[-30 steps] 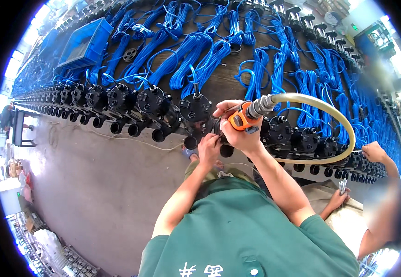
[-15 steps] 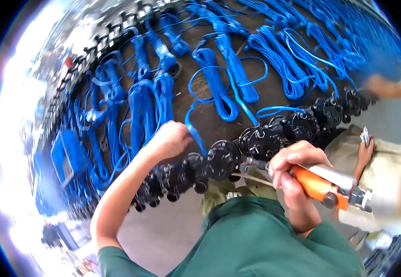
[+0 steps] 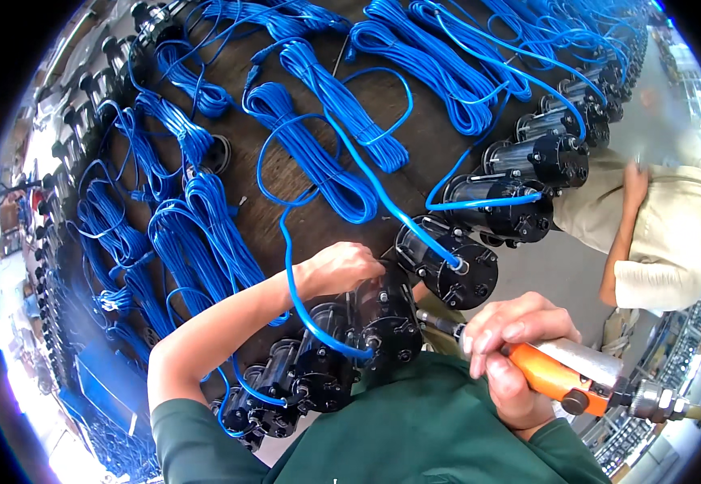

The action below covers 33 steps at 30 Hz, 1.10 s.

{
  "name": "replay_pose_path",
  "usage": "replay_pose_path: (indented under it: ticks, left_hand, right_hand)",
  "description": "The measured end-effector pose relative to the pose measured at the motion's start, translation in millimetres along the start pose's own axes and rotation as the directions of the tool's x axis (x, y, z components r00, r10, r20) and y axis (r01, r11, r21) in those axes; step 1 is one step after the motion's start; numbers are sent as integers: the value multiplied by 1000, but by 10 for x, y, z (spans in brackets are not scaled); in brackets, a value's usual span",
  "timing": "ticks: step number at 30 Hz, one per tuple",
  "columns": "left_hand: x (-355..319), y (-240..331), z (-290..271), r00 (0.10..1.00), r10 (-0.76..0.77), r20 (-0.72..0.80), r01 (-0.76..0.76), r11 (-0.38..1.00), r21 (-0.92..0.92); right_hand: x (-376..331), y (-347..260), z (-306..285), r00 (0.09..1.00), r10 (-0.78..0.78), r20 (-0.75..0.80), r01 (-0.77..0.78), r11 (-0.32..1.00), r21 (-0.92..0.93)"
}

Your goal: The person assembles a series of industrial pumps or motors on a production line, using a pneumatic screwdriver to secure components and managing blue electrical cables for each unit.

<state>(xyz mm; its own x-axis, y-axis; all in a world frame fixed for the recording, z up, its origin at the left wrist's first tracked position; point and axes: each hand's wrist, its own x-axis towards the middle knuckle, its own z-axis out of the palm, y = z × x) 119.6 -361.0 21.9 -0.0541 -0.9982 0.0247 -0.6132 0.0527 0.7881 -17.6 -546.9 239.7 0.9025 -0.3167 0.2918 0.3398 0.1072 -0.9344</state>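
Note:
My right hand [image 3: 520, 347] is wrapped round an orange and silver air screwdriver [image 3: 560, 377]. Its dark tip points left, at the end cap of a black cylindrical unit [image 3: 389, 332] with screws around its rim. Whether tip and cap touch, I cannot tell. My left hand [image 3: 342, 266] is closed at the far end of that same cylinder, fingers curled and partly hidden. A blue cable [image 3: 302, 310] runs past my left wrist into a neighbouring cap. To the right, another black cylinder [image 3: 455, 262] has a blue cable entering its cap.
Bundles of coiled blue cable [image 3: 310, 153] lie across the dark tabletop [image 3: 241, 202]. Several black cylinders [image 3: 540, 157] line the near edge, and more stand along the far left. A person in a beige top [image 3: 657, 218] is at the right. A blue crate [image 3: 112, 391] is at lower left.
My left hand has moved right, from beside the blue cable onto the cylinder. My right hand keeps the screwdriver near the same cylinder row. The whole view has shifted and tilted.

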Motion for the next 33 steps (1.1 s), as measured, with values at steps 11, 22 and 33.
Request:
replay_pose_path:
  ticks: [11, 22, 33]
  left_hand:
    - [-115, -205, 348, 1000, -11, -18, 12, 999, 38]
    - [-895, 100, 681, 934, -225, -276, 182, 968, -173]
    - [-921, 218, 760, 879, -165, -448, 119, 984, -129]
  right_hand:
    - [-51, 476, 338, 964, 45, 262, 14, 975, -220]
    - [-195, 607, 417, 976, 6, 218, 35, 982, -187]
    - [-270, -235, 652, 954, -5, 300, 40, 993, -112]
